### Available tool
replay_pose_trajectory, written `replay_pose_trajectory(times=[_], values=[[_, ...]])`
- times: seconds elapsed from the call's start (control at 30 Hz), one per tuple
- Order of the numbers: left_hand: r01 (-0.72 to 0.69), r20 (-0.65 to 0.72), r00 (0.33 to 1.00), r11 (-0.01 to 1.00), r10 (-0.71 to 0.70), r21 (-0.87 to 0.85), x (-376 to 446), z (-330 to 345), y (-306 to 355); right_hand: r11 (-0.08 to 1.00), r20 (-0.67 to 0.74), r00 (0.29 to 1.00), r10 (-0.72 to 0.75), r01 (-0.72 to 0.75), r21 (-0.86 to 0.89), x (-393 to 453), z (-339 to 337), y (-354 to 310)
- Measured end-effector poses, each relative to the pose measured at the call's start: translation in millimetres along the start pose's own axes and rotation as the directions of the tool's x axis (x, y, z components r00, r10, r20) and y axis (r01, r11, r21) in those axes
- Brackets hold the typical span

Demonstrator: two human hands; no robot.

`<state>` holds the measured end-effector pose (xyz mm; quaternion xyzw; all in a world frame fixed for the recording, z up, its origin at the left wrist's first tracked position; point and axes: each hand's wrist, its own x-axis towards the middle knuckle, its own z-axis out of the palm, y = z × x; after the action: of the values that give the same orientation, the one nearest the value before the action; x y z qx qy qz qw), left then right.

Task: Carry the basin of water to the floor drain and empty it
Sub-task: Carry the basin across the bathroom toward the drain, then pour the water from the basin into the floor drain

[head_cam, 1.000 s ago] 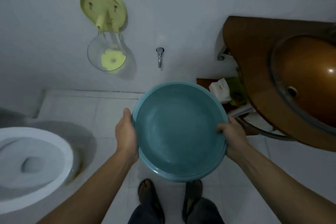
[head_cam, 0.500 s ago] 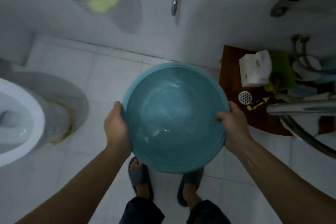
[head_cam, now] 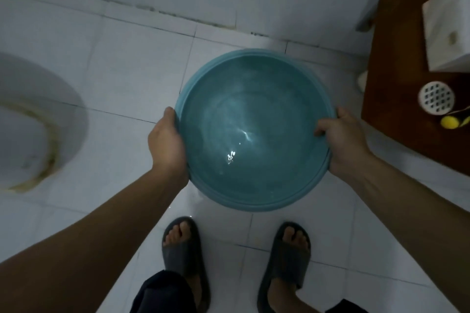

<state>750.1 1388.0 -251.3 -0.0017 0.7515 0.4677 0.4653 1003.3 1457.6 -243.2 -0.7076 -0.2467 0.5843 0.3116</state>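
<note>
The white tiled floor (head_cam: 122, 76) fills the view, with a toilet base (head_cam: 38, 119) at the left and a brown shelf (head_cam: 396, 63) at the right carrying a white box (head_cam: 447, 30) and a round strainer (head_cam: 437, 97). Above the sandalled feet (head_cam: 184, 256), the basin (head_cam: 254, 132) hangs level, holding water. The left hand (head_cam: 166, 145) and right hand (head_cam: 343, 143) clasp its opposite rims, right thumb inside, other fingers hidden beneath.

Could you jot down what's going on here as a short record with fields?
Place: tiled bathroom floor
Held item: round teal plastic basin, water inside, roughly level
Left hand: grips the basin's left rim
Right hand: grips the right rim, thumb inside
Left of basin: white toilet base
Right of basin: brown wooden shelf with a round white strainer
Floor drain: not visible
</note>
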Motion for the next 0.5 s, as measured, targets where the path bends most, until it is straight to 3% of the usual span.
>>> replay_pose_trajectory(times=[0.5], values=[[-0.09,0.068,0.994,0.996,0.09,-0.006,135.1,70.5,-94.3,0.996,0.02,0.996,-0.092,0.092,-0.009,160.1,15.4,92.3]])
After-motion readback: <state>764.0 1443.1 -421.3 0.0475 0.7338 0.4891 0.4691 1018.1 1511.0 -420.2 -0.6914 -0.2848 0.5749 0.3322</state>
